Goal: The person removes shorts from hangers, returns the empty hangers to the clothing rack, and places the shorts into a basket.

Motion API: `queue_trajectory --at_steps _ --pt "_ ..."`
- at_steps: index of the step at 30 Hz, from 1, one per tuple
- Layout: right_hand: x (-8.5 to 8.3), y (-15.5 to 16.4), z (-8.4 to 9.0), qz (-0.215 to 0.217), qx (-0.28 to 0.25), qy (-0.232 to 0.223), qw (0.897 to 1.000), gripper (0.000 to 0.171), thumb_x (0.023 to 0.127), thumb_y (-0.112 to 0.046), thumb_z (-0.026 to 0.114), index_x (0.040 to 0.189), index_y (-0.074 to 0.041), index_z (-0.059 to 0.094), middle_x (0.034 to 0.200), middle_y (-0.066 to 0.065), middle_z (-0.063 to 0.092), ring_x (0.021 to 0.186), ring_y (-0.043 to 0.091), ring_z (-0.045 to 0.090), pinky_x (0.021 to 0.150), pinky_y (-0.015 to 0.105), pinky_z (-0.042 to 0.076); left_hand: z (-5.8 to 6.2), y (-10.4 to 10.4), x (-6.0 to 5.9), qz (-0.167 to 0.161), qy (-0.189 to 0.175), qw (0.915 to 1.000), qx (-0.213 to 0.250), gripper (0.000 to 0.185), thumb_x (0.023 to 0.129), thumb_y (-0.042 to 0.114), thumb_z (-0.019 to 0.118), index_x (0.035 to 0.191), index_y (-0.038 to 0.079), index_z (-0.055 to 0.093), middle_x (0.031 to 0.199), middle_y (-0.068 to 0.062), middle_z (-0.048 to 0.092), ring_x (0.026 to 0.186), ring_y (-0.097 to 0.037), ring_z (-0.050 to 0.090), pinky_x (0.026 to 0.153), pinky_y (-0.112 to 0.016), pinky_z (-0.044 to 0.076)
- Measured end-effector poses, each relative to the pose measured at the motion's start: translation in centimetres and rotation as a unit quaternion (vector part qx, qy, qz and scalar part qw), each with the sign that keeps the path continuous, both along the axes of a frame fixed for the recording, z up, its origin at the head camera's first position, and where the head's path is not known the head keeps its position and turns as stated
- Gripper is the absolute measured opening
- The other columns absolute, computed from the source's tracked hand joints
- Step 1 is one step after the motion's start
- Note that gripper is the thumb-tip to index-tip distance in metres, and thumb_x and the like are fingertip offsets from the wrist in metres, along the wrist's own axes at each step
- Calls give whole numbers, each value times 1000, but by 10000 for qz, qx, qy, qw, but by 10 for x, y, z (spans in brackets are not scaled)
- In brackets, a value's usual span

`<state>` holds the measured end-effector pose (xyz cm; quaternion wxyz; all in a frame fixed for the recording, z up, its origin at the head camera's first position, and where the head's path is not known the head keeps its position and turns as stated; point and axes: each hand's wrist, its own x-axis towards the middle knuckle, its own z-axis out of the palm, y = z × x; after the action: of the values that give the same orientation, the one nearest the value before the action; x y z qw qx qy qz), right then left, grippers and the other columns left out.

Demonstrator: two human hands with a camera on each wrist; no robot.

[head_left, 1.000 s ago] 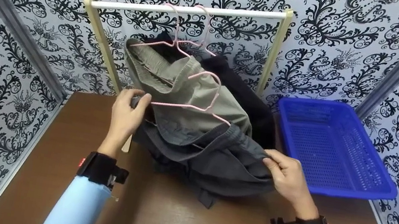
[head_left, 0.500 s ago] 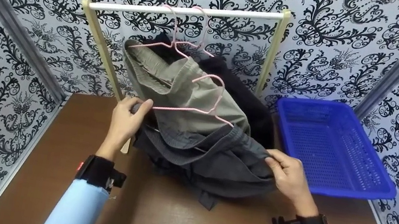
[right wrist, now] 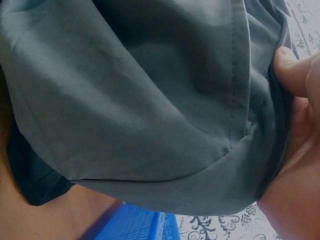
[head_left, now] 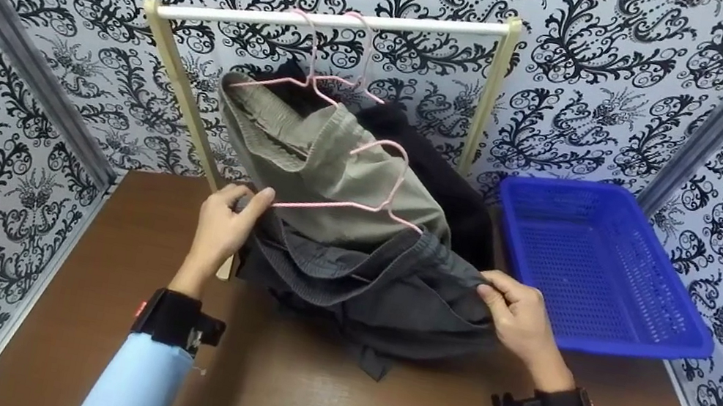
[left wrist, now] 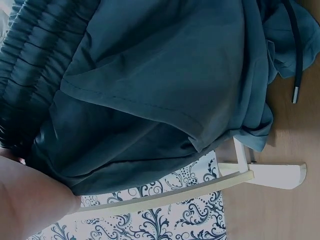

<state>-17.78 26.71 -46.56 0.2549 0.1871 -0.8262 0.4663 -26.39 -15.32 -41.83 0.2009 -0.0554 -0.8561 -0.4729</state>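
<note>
Dark grey shorts (head_left: 402, 307) with a gathered elastic waistband hang between both hands, in front of the rack. A pink hanger (head_left: 331, 206) sits inside their waist, its hook free of the rail. My left hand (head_left: 225, 224) pinches the waistband's left corner together with the hanger's end, thumb on top. At the other side my right hand (head_left: 520, 316) pinches the cloth's right edge between thumb and fingers. The left wrist view shows the waistband, a pocket seam and a dark drawstring (left wrist: 296, 55). In the right wrist view the thumb (right wrist: 289, 62) presses on the shorts' side.
Behind, khaki trousers (head_left: 368, 167) and a black garment (head_left: 442, 165) hang on pink hangers from the white rail (head_left: 334, 21) of a small wooden-post rack. A blue perforated basket (head_left: 587, 273) stands at the right on the brown table (head_left: 326, 405). Patterned walls enclose the table.
My left hand has come down slightly, lowering the hanger's left end with the waistband. The hanger's hook has shifted a little right and down. My right hand keeps its hold, almost still.
</note>
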Motion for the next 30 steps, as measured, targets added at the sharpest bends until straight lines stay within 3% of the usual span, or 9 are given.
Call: queue_trajectory --at_steps 15,24,30 --pt "-2 -4 3 45 360 -398 9985 16 91 7 71 104 0 76 97 7 76 85 8 65 75 13 48 1 -1 4 231 -232 9995 24 38 91 31 76 69 9 54 73 -2 50 71 -22 47 65 -30 36" --pt "-10 -18 17 119 642 -47 9979 23 91 -6 75 114 -2 75 108 6 75 100 22 70 92 18 46 5 3 6 210 -188 9996 -34 39 91 34 76 67 10 56 65 5 45 67 -20 45 63 -32 35" --pt "-18 -30 26 209 899 122 9957 30 91 -9 77 119 0 72 112 9 75 102 26 70 91 33 52 5 4 5 98 -162 9998 -23 39 90 33 78 67 9 57 65 4 44 66 -20 45 62 -32 35"
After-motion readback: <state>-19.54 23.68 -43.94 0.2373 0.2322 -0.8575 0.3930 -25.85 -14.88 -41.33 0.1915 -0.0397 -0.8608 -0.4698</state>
